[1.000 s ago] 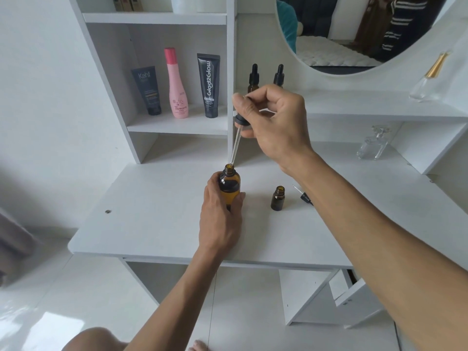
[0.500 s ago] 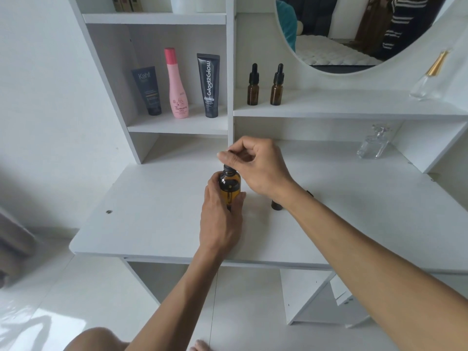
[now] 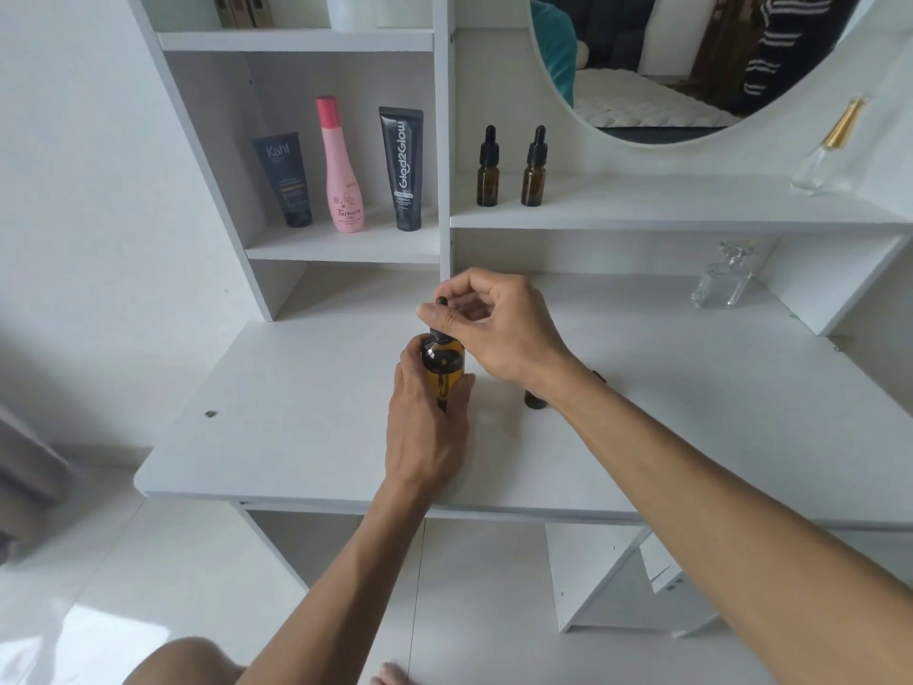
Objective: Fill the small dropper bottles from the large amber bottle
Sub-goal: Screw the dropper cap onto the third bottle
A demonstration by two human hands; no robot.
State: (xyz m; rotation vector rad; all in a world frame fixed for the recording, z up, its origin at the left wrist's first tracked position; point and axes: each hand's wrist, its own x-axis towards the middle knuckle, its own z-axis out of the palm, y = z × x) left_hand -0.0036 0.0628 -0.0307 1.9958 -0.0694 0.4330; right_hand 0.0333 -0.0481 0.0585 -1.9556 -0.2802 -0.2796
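Your left hand (image 3: 425,427) grips the large amber bottle (image 3: 443,365) upright on the table (image 3: 296,427). Your right hand (image 3: 499,328) pinches the dropper bulb (image 3: 441,303) seated in its neck.

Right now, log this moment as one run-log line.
left hand: holds large amber bottle | right hand: pinches dropper in it

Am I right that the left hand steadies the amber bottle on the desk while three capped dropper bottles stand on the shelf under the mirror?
Not quite: the head view shows two capped dropper bottles on the shelf, not three. The left hand does steady the amber bottle on the desk.
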